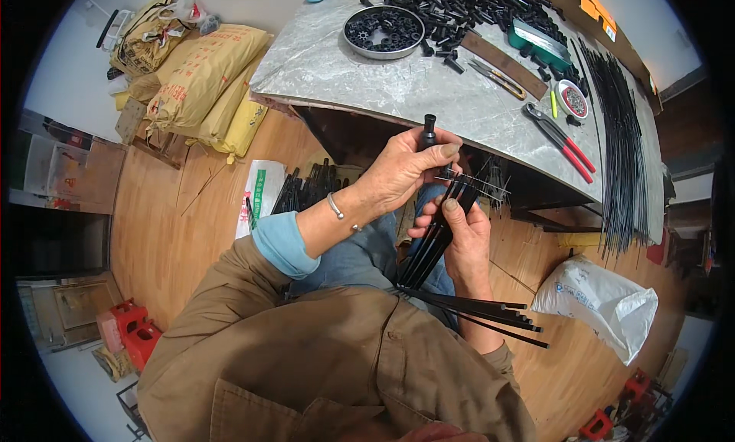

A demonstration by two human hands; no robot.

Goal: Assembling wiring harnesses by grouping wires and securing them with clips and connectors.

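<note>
My left hand point(402, 166) is closed on a black flared plastic fitting point(429, 128), thumb on top, just below the table's front edge. Close beside it, my right hand point(464, 239) grips a bundle of slim black rods point(430, 251), its thumb pressed near their upper end. Thin metal wires point(478, 185) stick out sideways there, by the left fingertips. The rods run down over my lap, and more black lengths point(498, 312) fan out to the right below my right hand. How the fitting meets the rods is hidden by my fingers.
On the grey table point(321, 75) lie a round tin of small black parts point(383, 32), loose black fittings point(482, 6), scissors point(498, 78), red-handled pliers point(559, 142) and long black wires point(620, 136). Yellow sacks point(199, 82) stand left; a white bag point(593, 296) lies right.
</note>
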